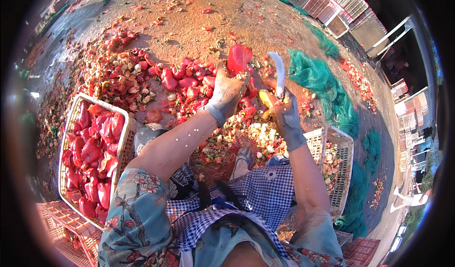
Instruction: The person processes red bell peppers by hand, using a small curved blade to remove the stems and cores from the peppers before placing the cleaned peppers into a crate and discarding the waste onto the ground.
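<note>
My left hand (pixel 229 91), in a soiled grey work glove, grips a red bell pepper (pixel 239 59) with a cut edge on its right. Pale seeds cling to that glove's fingers. In my right hand (pixel 280 112), gloved too, is a knife with a curved blade (pixel 278 69) pointing up, a short gap to the right of the pepper. Yellow-orange material covers the glove's thumb and fingers. Beyond and below my hands lies a heap of whole red peppers (pixel 188 80) on the ground. Pale cores and seeds (pixel 266 135) are strewn near my shoe.
On my left a plastic crate (pixel 124 124) holds red peppers. Another crate (pixel 350 160) on my right contains core scraps. Green netting (pixel 316 78) lies to the right, with stacked crates (pixel 327 5) farther off. A person (pixel 414 199) is at the far right.
</note>
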